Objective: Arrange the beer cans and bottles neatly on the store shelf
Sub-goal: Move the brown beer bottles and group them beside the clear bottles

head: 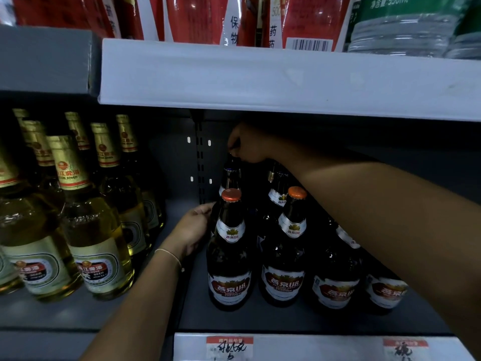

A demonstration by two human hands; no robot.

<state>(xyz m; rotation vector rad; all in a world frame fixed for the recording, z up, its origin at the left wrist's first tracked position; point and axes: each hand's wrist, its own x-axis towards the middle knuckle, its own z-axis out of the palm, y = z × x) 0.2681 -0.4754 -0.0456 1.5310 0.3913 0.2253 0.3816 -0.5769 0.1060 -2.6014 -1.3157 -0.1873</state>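
- Nearest the camera, two price tags (229,346) sit on the shelf's front edge, handwriting cut off at the bottom of the view.
- Just behind them, the front row of dark bottles (230,256) stands upright on the shelf (192,303), labels facing out, orange caps on two of them; the two at the right are half hidden by the right forearm.
- To the left, in the next bay, a cluster of pale gold-foil bottles (91,230) stands packed close and untouched.
- Now the left hand (192,227), a thin bracelet at its wrist, reaches in beside the front-left bottle, fingers (205,208) laid against the side of the bottle behind it, steadying rather than wrapped round.
- Further back, the right hand (247,145) comes over the row and pinches the cap of that back-row bottle (230,175), fingers clenched on its top.
- So the step in hand looks like seating a bottle in the second row, at the left end, near the back panel.
- Next move, I'd judge: square it up behind the front bottle, turn the label forward, let go without knocking the neighbours.
- Deep in the shelf it's very dark; that bottle's base, and how many stand behind, can't be made out.
- Overhead, red packages and water bottles are cropped off.
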